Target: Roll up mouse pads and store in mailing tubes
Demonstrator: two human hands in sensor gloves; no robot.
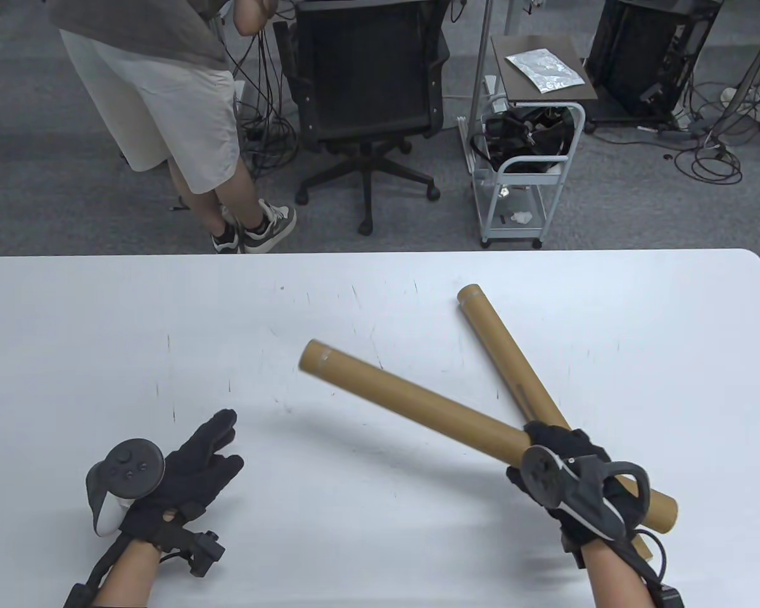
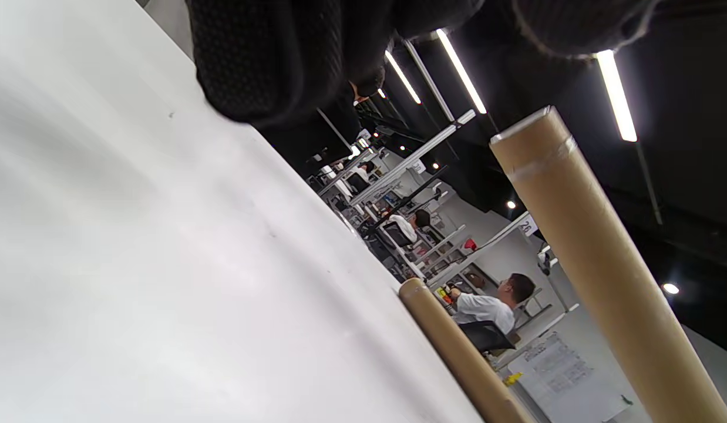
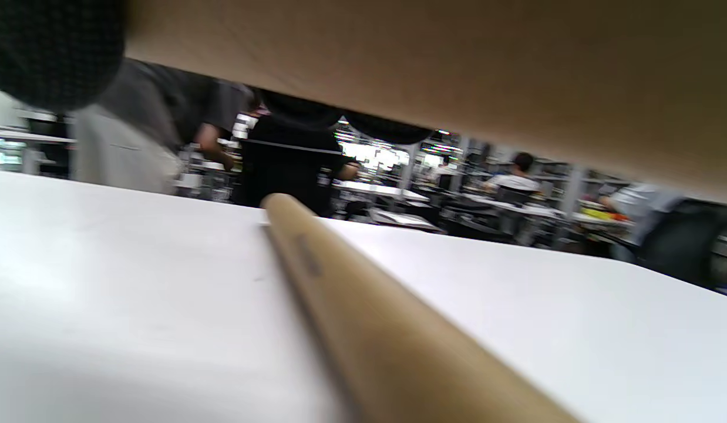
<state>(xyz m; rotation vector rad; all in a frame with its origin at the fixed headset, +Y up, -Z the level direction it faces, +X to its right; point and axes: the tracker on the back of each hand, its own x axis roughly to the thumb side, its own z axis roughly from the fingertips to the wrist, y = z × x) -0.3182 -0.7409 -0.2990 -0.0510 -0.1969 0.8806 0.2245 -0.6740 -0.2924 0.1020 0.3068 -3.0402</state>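
Observation:
Two brown cardboard mailing tubes are in view. My right hand (image 1: pixel 560 459) grips one tube (image 1: pixel 418 399) near its near end and holds it above the table, its far end pointing left; it also shows in the left wrist view (image 2: pixel 598 258) and fills the top of the right wrist view (image 3: pixel 457 70). The second tube (image 1: pixel 506 348) lies on the white table (image 1: pixel 164 329) under it, angled away; it shows in the left wrist view (image 2: pixel 457 352) and the right wrist view (image 3: pixel 363 305). My left hand (image 1: pixel 196 462) is empty, fingers spread, over the table at the left. No mouse pad is visible.
Beyond the table's far edge stand a person (image 1: pixel 164 114), a black office chair (image 1: pixel 367 95) and a small trolley (image 1: pixel 525 158) on grey carpet with cables.

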